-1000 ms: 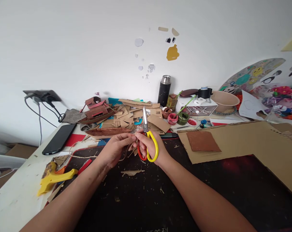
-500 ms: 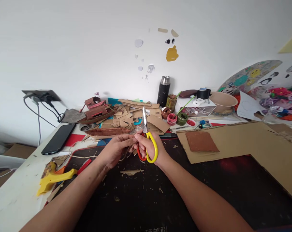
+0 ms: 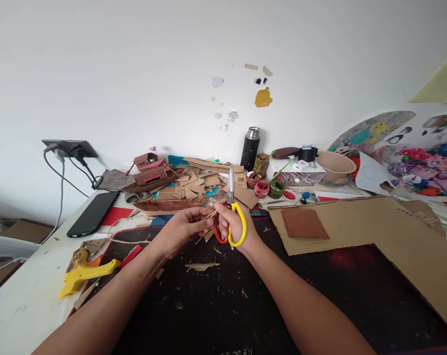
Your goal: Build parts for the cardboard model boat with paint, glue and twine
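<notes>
Scissors point(image 3: 230, 192) with one yellow and one red handle are in my right hand point(image 3: 227, 215), blades together and pointing up toward the wall. My left hand point(image 3: 186, 227) is closed just left of it, pinching a thin strand that looks like twine. The fingers of both hands nearly meet at this strand. A length of pale twine point(image 3: 130, 241) runs over the left side of the black mat point(image 3: 194, 305) and passes behind my left wrist. Beneath my hands a torn cardboard strip point(image 3: 202, 266) lies among small scraps.
Cardboard scraps point(image 3: 188, 182) and a brown model boat point(image 3: 153, 177) are piled at the back. A yellow glue gun point(image 3: 86, 276) and a phone point(image 3: 93, 214) lie left. Paint jars point(image 3: 261, 189) and a black thermos point(image 3: 250, 149) stand behind. A cut cardboard sheet point(image 3: 360, 222) covers the right.
The view has tilted up slightly. My right hand with the scissors has drawn a little to the right of my left fingers, and the strand between them shows more.
</notes>
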`<state>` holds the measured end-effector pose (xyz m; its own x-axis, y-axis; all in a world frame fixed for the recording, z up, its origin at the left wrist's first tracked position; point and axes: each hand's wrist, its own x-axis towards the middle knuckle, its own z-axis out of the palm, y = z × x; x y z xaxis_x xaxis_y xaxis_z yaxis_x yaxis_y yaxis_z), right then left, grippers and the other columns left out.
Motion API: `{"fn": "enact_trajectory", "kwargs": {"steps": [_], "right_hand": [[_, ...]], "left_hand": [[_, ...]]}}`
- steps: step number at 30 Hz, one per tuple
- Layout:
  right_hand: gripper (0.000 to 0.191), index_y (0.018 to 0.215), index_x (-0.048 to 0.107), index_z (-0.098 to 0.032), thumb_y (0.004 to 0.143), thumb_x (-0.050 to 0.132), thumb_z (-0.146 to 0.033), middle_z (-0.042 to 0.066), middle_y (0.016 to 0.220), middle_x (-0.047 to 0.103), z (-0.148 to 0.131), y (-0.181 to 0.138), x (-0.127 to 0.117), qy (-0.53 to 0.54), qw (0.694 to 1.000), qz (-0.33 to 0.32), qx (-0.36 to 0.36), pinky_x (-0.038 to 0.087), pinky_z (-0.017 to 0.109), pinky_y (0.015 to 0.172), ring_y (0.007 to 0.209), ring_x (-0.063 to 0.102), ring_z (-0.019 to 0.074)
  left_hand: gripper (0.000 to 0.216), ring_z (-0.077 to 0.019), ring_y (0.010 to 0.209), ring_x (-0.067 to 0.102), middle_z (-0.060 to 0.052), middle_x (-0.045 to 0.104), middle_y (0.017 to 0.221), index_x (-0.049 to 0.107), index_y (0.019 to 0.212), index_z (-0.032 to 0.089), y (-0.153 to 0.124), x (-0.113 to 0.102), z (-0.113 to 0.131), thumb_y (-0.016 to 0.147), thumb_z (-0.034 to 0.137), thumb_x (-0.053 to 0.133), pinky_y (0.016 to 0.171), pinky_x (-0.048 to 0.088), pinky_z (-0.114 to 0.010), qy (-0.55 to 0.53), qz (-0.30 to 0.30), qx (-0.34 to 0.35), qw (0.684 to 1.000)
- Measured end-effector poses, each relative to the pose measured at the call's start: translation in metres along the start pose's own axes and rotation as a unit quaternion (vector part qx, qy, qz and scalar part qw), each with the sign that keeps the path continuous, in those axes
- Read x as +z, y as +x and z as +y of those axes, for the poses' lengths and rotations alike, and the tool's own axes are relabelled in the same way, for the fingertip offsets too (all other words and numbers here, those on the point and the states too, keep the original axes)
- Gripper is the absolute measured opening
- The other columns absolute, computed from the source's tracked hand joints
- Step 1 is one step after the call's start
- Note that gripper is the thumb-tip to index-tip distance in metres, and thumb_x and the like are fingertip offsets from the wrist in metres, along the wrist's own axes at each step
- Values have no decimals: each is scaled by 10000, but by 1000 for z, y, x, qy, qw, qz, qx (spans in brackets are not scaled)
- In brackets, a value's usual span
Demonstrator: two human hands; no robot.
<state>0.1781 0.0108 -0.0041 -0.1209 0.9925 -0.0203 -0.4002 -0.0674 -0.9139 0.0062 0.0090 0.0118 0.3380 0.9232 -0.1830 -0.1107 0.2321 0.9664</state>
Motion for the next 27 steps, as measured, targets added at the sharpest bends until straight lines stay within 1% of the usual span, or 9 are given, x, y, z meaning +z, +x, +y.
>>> {"fn": "enact_trajectory", "kwargs": {"steps": [4, 6, 11, 16, 20, 27], "right_hand": [[473, 903, 591, -220, 768, 852, -591, -147, 449, 440, -1, 2, -2, 2, 1000, 10, -1, 340, 177, 285, 286, 387, 76], [484, 907, 596, -217, 760, 857, -598, -148, 448, 438, 0, 3, -3, 5, 1000, 17, 2, 342, 179, 288, 285, 384, 74], [496, 906, 600, -214, 746, 869, -599, -141, 460, 467, -1, 6, -6, 13, 1000, 21, 3, 344, 181, 292, 288, 384, 68], [514, 910, 595, -221, 729, 880, -609, -146, 454, 462, -4, 6, -6, 21, 999, 25, 4, 358, 192, 296, 285, 387, 73], [518, 914, 594, -220, 722, 885, -603, -146, 456, 463, -6, 6, -6, 24, 999, 28, 7, 361, 193, 296, 287, 389, 74], [508, 909, 600, -216, 721, 890, -590, -144, 454, 459, -6, 6, -7, 27, 999, 30, 1, 352, 192, 285, 293, 390, 77]], "left_hand": [[470, -118, 685, 591, -18, 729, 812, 840, 1024, 178, 1, -2, -1, 684, 458, 1004, 656, 481, -258, -27, 15, 11, 999], [489, -131, 697, 625, -29, 740, 788, 841, 1051, 175, 1, -4, -1, 682, 450, 1007, 671, 502, -261, -50, 21, 8, 998], [478, -135, 691, 665, -68, 791, 830, 841, 1019, 156, 4, -10, -3, 673, 435, 1016, 661, 506, -254, -78, 28, 10, 996], [473, -148, 702, 682, -65, 818, 856, 819, 1012, 166, 5, -11, -5, 690, 460, 1001, 693, 529, -279, -40, 19, 13, 999], [506, -146, 668, 659, -68, 824, 859, 793, 1011, 163, 5, -10, -5, 701, 518, 977, 675, 526, -293, -2, 10, 11, 1000], [451, -154, 641, 642, -67, 820, 850, 738, 896, 181, 4, -8, -1, 731, 555, 928, 657, 500, -306, 53, -4, -9, 999]]}}
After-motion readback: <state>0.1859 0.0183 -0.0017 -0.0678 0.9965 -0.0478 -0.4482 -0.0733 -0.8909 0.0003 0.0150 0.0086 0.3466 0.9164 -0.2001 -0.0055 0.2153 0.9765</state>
